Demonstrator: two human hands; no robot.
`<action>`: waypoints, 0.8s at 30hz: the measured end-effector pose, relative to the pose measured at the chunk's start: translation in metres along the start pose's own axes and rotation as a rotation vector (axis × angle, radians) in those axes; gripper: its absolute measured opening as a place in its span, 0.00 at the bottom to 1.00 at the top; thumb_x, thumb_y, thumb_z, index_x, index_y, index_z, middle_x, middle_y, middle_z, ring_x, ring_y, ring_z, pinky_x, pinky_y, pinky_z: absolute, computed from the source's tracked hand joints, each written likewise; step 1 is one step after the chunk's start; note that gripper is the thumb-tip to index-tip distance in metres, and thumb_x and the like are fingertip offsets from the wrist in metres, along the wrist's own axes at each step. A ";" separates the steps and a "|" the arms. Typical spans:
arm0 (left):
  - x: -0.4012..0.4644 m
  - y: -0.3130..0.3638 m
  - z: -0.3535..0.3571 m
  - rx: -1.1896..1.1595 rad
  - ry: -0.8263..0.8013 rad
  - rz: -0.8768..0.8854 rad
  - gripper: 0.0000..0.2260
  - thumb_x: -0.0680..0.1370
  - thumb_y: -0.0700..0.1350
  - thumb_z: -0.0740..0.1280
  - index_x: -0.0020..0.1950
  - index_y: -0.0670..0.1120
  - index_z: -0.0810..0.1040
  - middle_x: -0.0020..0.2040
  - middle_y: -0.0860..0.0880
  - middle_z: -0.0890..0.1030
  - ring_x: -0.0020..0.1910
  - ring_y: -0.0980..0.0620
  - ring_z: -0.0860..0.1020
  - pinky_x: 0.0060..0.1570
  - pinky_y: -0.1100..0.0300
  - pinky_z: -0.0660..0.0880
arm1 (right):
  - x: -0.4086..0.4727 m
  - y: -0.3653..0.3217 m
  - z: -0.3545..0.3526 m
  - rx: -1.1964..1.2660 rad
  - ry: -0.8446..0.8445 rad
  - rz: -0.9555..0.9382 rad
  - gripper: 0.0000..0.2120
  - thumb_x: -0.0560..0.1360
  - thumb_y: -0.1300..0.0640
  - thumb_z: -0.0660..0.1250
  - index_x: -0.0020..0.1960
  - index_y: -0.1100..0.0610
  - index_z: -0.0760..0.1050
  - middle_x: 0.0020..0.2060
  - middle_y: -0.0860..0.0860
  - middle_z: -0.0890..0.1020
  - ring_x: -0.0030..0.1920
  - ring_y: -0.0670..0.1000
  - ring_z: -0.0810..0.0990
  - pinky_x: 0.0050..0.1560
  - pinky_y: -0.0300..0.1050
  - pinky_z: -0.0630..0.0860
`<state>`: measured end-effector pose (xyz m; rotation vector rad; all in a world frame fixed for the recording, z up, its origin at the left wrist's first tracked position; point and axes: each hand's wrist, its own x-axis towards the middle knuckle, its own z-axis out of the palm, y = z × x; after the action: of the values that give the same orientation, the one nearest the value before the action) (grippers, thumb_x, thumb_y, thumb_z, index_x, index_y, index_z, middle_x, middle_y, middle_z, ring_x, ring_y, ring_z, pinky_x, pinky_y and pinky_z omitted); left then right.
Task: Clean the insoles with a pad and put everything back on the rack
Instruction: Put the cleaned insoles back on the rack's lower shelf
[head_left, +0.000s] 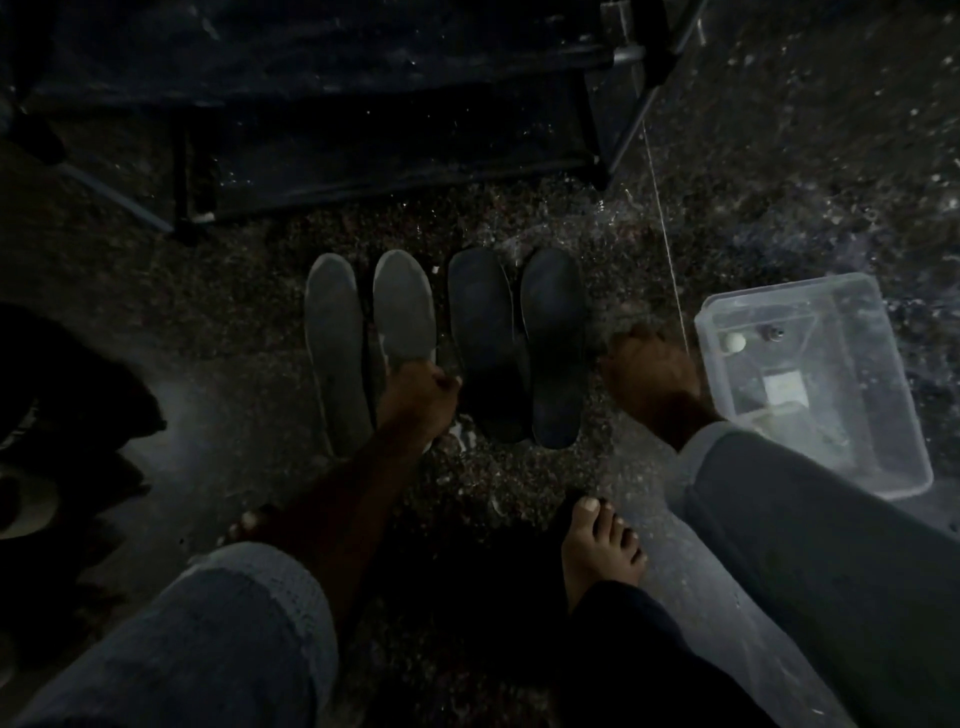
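Grey insoles (332, 343) (405, 306) lie side by side on the speckled floor (249, 312), with a darker pair (483, 338) (556, 348) just to their right, all four in front of the dark rack (395, 124). From my seat I'd judge the step to be wiping the second grey insole: keep the strokes running heel to toe and press flat so it doesn't skid on the floor. My left hand (418, 397) sits on that insole's heel end, fingers curled down; I cannot tell in this gloom whether a pad is under them. My right hand (649, 374) hangs beside the outer dark insole, near the clear plastic tub (883, 374), fingers curled under; whether they hold anything I cannot tell. A bare foot (602, 545) rests nearer me.
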<state>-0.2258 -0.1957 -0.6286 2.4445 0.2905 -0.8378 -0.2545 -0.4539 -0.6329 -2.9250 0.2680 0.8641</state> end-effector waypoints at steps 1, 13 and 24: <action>0.003 0.000 0.003 0.001 0.001 -0.011 0.13 0.79 0.47 0.64 0.53 0.38 0.81 0.52 0.39 0.82 0.54 0.40 0.79 0.51 0.55 0.74 | 0.005 -0.003 0.002 0.063 0.005 -0.003 0.17 0.81 0.48 0.57 0.62 0.58 0.74 0.61 0.59 0.75 0.59 0.61 0.76 0.58 0.53 0.73; 0.034 0.000 0.045 0.008 0.015 -0.163 0.24 0.74 0.59 0.68 0.58 0.40 0.80 0.58 0.39 0.80 0.57 0.39 0.79 0.52 0.53 0.75 | 0.007 -0.011 0.030 0.251 0.028 0.006 0.18 0.80 0.47 0.60 0.64 0.57 0.69 0.62 0.60 0.72 0.59 0.63 0.75 0.55 0.54 0.73; 0.040 -0.003 0.055 -0.103 0.038 -0.215 0.17 0.73 0.52 0.73 0.57 0.45 0.79 0.60 0.43 0.79 0.59 0.43 0.78 0.58 0.53 0.76 | 0.004 -0.022 0.035 0.315 0.060 0.069 0.19 0.80 0.49 0.60 0.66 0.58 0.67 0.64 0.59 0.69 0.61 0.62 0.72 0.55 0.55 0.72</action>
<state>-0.2237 -0.2228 -0.6910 2.3633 0.6042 -0.8434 -0.2658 -0.4282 -0.6637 -2.6634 0.4661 0.6713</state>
